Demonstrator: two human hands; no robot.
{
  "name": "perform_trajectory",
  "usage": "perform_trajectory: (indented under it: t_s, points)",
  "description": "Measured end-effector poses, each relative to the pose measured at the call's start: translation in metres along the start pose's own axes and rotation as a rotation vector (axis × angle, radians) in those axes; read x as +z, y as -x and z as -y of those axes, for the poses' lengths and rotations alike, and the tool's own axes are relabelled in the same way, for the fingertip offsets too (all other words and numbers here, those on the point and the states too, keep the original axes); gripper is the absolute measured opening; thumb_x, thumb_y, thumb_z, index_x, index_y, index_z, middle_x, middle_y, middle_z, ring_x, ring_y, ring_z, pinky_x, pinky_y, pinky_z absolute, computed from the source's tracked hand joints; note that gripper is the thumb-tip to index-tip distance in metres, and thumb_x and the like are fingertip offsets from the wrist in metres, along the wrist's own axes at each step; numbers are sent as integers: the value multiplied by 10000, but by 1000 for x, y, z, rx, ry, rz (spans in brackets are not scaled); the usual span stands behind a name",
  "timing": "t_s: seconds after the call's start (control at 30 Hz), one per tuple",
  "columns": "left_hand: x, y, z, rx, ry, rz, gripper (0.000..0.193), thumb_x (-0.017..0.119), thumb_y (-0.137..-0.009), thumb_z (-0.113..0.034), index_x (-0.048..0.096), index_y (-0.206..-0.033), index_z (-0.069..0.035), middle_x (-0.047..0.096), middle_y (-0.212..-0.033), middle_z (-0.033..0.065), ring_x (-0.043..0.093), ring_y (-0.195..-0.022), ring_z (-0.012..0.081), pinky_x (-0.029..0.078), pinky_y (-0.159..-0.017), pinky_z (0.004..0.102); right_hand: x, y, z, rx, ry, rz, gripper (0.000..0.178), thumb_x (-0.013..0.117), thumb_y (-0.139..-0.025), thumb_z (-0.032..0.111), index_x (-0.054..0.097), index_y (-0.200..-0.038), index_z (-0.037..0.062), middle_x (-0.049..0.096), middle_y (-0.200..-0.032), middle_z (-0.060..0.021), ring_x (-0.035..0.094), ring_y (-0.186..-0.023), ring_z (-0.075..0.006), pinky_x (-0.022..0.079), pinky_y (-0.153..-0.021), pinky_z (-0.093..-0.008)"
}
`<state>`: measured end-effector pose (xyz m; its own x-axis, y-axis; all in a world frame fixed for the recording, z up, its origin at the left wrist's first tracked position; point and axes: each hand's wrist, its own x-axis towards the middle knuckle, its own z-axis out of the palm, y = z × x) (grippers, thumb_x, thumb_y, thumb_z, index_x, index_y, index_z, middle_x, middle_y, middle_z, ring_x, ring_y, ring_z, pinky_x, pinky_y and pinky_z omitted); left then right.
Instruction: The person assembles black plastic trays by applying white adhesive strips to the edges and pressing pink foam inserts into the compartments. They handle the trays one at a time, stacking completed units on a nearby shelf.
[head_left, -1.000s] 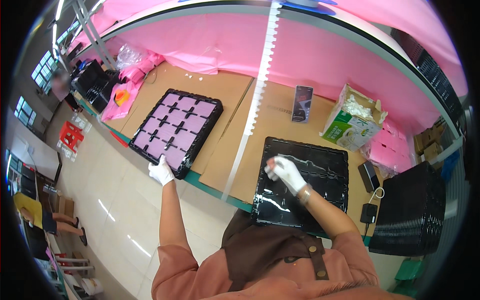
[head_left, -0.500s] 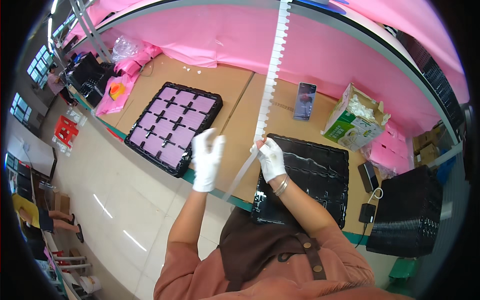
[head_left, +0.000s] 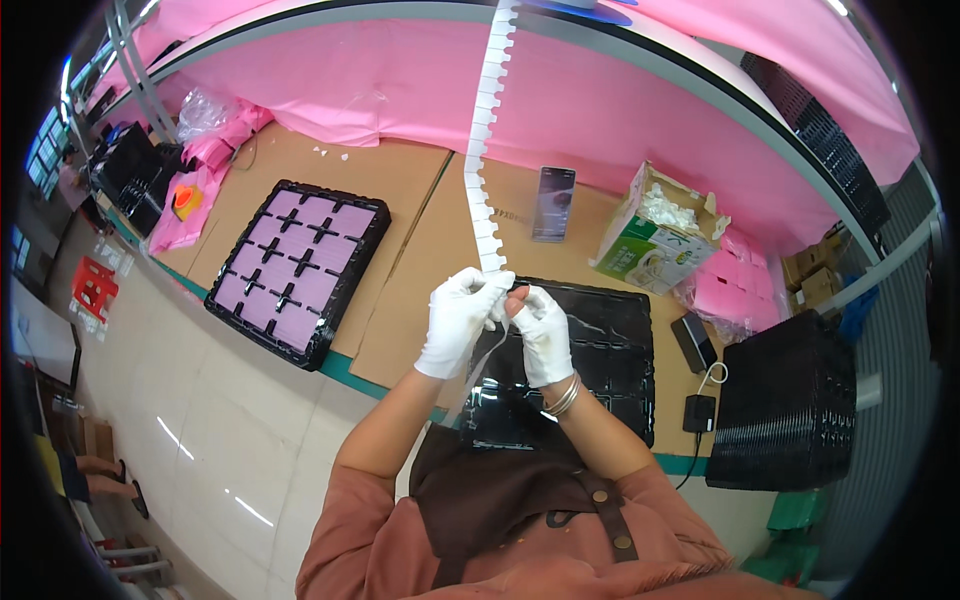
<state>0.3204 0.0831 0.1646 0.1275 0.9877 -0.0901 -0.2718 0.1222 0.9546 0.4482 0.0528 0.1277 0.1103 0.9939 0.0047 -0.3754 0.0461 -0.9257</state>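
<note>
A long white notched strip [head_left: 482,150] comes down from the shelf above. My left hand [head_left: 458,318], in a white glove, is closed with its fingertips pinching the strip's lower end. Right beside it my right hand [head_left: 540,335], gloved with the thumb tip bare, is closed on the strip too. From between the hands a narrow translucent tail [head_left: 478,372] runs down past the table edge. Under and beside the right hand lies a black plastic tray [head_left: 610,350] with a glossy surface. The fingertips partly cover the strip's end.
A black tray with lilac sheets [head_left: 285,265] rests at left. Behind stand a phone [head_left: 553,205] and a green-white carton [head_left: 650,240] of white scraps. On the right are a black adapter [head_left: 699,412] and stacked black trays [head_left: 780,410]. A round blue-edged reel [head_left: 580,12] sits overhead.
My left hand has moved right, from spread fingers in the air to pinching the strip beside my right hand. The view has shifted, so everything on the table appears farther left.
</note>
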Motion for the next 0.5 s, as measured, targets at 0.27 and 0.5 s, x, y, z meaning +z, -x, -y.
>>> perform_trajectory:
  t_s: [0.27,0.5]
  points:
    - [-7,0,1,2,-14,-58,204,721,-877,-209,636,-793,-43,614,-651,12,538,-517,48,404,-460,197,3,-1,-4,-101,188,-26,107,710,-854,83,632,-913,41,632,-923,-15,591,-849,-108,475,-786,-254]
    - [-42,-11,-5,44,-159,-172,215,714,-887,-232,655,-818,-38,603,-652,-1,500,-520,29,384,-466,195,7,-23,33,-248,252,-15,44,688,-820,15,651,-843,11,578,-914,-59,608,-847,-161,482,-809,-282]
